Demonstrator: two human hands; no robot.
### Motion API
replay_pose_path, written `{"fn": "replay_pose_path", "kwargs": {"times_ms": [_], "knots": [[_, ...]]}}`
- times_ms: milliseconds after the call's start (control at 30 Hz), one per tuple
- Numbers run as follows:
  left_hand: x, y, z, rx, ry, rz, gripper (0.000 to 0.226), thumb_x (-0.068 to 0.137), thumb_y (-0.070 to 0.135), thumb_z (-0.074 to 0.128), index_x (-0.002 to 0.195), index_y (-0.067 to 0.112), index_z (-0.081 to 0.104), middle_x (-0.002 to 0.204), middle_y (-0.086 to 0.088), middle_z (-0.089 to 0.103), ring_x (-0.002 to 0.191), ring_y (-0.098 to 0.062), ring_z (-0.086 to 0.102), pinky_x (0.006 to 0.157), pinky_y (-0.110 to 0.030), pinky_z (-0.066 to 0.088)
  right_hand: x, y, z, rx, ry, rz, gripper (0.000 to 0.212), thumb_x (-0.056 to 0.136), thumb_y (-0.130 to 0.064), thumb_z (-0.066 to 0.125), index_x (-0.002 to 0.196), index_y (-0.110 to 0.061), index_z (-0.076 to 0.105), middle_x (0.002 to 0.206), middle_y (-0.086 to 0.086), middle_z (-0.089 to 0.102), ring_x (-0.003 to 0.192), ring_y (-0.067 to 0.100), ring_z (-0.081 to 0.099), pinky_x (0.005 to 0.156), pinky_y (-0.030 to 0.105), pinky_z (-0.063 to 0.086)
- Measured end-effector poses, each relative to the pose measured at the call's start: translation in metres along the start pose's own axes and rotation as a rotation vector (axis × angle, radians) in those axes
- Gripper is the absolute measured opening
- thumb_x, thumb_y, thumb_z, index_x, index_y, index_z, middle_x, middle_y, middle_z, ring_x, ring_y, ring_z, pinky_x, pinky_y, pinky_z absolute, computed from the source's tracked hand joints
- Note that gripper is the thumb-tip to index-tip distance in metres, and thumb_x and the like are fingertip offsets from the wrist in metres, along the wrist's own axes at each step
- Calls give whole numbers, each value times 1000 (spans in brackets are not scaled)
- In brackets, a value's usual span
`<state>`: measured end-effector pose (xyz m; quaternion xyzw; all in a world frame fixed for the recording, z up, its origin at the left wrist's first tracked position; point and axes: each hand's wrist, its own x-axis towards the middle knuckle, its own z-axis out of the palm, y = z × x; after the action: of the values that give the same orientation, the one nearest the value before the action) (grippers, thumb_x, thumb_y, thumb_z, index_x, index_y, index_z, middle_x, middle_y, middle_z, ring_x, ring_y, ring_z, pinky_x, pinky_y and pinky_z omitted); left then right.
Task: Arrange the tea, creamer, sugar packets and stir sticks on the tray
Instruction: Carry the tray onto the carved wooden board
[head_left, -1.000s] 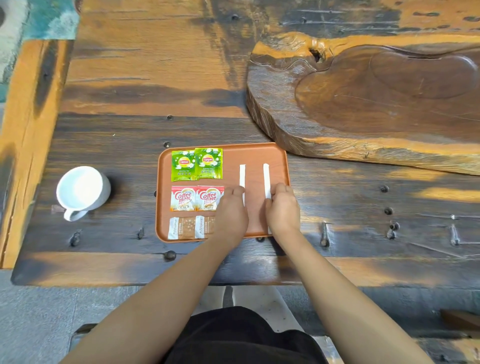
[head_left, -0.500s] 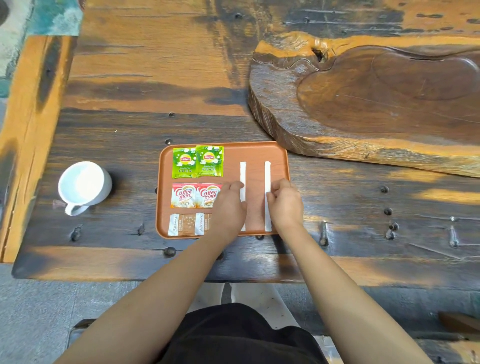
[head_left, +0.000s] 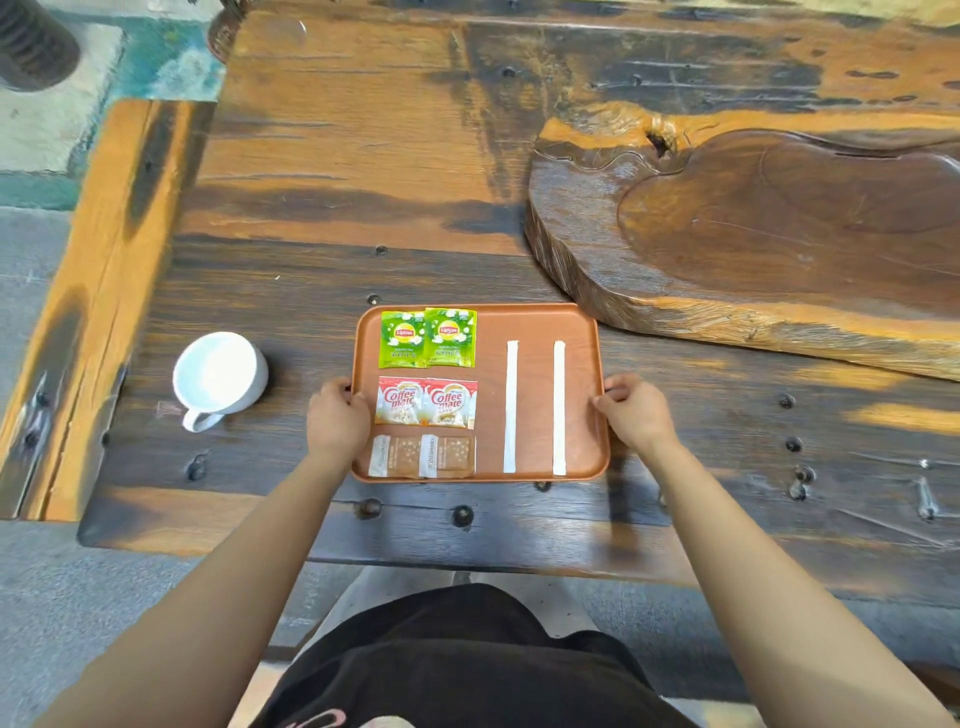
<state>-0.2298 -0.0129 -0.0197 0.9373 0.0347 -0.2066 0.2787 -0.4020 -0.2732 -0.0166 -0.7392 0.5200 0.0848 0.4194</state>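
Observation:
An orange-brown tray (head_left: 535, 322) lies on the dark wooden table. On its left side sit two green Lipton tea packets (head_left: 427, 338) at the top, two Coffee mate creamer packets (head_left: 426, 401) in the middle, and two brown sugar packets (head_left: 422, 456) at the bottom. Two white stir sticks (head_left: 511, 405) (head_left: 559, 405) lie parallel on the right half. My left hand (head_left: 336, 420) grips the tray's left edge. My right hand (head_left: 632, 411) grips the tray's right edge.
A white mug (head_left: 218, 375) stands on the table left of the tray. A large carved wooden slab (head_left: 753, 228) sits at the back right, close to the tray's far right corner. The table's front edge (head_left: 467, 551) runs just below the tray.
Both hands have left the stir sticks and moved apart to the tray's left and right edges. The sticks now lie uncovered and straight.

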Motion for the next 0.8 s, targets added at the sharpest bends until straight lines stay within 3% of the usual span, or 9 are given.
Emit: {"fn": "replay_pose_path", "kwargs": {"times_ms": [67,133,233,367,567,700,800], "knots": [[4,-2,-1,-31,-46,-38,34,88,10,42,117,3,59,115,-24,63,108,-39,55,93,-43,47,1,-1,-1,39,-7,46,21,82,-5,62,103,-8,61,75,-1,59,76,16,56,62,26,40],[7,-2,-3,-91,-73,-104,32,88,10,42,112,8,62,113,-22,66,104,-38,59,89,-43,50,2,-4,-2,66,-29,85,21,81,0,62,101,-5,62,80,3,62,78,19,58,70,29,48],[13,-4,-5,-235,-125,-209,31,87,7,41,108,10,64,104,-17,69,79,-28,63,62,-31,52,3,-6,-3,93,-51,141,18,80,3,61,95,-5,61,89,10,65,85,24,62,85,39,52],[13,-6,-7,-405,-171,-286,30,89,0,40,109,5,62,79,-6,66,58,-13,55,32,-12,42,3,-5,-2,176,-56,166,18,79,7,58,88,-9,57,91,13,65,96,31,64,90,47,52],[4,-9,-6,-511,-148,-316,28,91,-3,38,88,12,62,85,-10,64,52,-14,56,30,-10,40,-3,-1,-3,192,-65,151,24,80,7,57,73,-15,53,90,10,64,96,28,63,90,43,52],[-7,-10,-8,-553,-136,-349,38,90,-7,34,72,18,57,70,-4,60,29,0,54,28,-10,38,-10,4,-5,206,-78,133,25,81,11,54,73,-13,53,93,13,66,95,28,64,90,44,53],[-15,-8,-10,-560,-132,-361,39,90,-8,32,72,18,56,70,-3,59,28,1,54,27,-10,38,-14,7,-8,219,-73,126,18,82,10,55,83,-8,58,97,14,66,93,27,64,89,42,53]]}}
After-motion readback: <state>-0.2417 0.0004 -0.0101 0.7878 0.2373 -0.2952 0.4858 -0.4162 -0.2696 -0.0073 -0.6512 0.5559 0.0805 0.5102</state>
